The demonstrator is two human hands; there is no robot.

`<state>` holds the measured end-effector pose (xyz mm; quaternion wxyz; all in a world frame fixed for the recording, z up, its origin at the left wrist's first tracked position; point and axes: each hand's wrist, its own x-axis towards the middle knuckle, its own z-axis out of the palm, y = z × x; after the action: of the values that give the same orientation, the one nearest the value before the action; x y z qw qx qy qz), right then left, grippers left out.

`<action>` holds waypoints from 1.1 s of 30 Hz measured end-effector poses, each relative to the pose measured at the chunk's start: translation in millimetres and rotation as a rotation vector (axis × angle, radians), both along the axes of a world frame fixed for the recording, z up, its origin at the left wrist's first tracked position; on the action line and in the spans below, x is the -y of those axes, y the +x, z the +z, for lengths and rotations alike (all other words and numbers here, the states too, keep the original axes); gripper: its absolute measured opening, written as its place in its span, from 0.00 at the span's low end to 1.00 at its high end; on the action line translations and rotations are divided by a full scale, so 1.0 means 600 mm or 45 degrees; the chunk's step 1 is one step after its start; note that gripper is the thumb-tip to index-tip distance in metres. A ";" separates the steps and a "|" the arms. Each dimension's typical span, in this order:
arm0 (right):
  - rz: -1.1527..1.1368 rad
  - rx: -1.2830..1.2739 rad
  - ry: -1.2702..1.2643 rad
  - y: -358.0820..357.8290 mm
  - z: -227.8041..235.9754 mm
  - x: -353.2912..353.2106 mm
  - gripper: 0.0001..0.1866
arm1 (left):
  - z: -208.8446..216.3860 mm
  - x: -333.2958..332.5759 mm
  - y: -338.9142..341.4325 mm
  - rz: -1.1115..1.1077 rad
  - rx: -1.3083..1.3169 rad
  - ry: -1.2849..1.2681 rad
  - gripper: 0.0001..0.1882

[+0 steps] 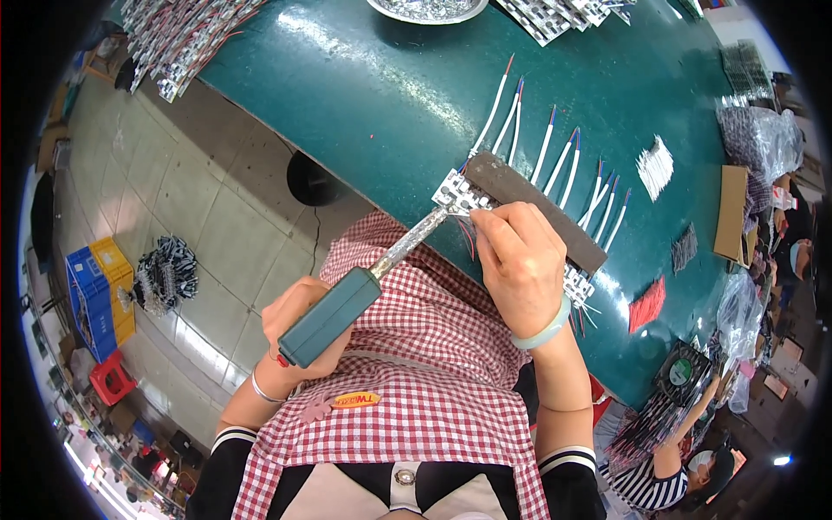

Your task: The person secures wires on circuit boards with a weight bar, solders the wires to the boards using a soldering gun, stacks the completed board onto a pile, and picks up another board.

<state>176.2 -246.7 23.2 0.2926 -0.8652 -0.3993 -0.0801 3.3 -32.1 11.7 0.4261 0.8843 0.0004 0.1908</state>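
My left hand (299,316) is closed round the green handle of a soldering iron (334,314), whose long metal shaft slants up to the near end of a strip of small white circuit boards (457,192). The iron's tip meets the board there. My right hand (523,253) is closed in a pinch over the same strip, beside the tip; what lies between thumb and finger is too small to make out. Against the strip rests a dark brown bar (537,208). White-sheathed wires (542,154) with red and blue ends fan out from beneath its far side.
Bundles of white sleeves (655,167), grey pieces (684,249) and red pieces (647,304) lie to the right. Stacked wired boards (178,39) cover the far left corner. A metal dish (429,9) stands at the back. Another person (663,472) works at lower right, near a fan (685,371).
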 end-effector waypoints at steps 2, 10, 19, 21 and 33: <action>0.001 0.006 0.007 0.000 -0.003 -0.001 0.11 | -0.001 0.001 0.000 -0.003 0.005 -0.011 0.11; -0.036 0.034 0.016 -0.001 -0.005 0.001 0.11 | 0.002 0.004 0.005 0.020 -0.002 -0.033 0.12; -0.308 0.058 0.181 0.007 0.042 0.111 0.11 | -0.035 -0.004 -0.030 0.111 -0.116 -0.052 0.13; -0.477 0.175 0.153 0.050 0.037 0.164 0.09 | -0.052 -0.007 -0.040 0.124 -0.122 -0.119 0.14; -0.007 -0.240 0.000 0.061 0.006 0.106 0.31 | -0.051 -0.002 -0.032 0.465 -0.122 -0.503 0.14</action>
<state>212.6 -310.5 26.9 0.3286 -0.8700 -0.3677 0.0008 -15.9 -31.1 -18.6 0.5483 0.7774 0.2174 0.2186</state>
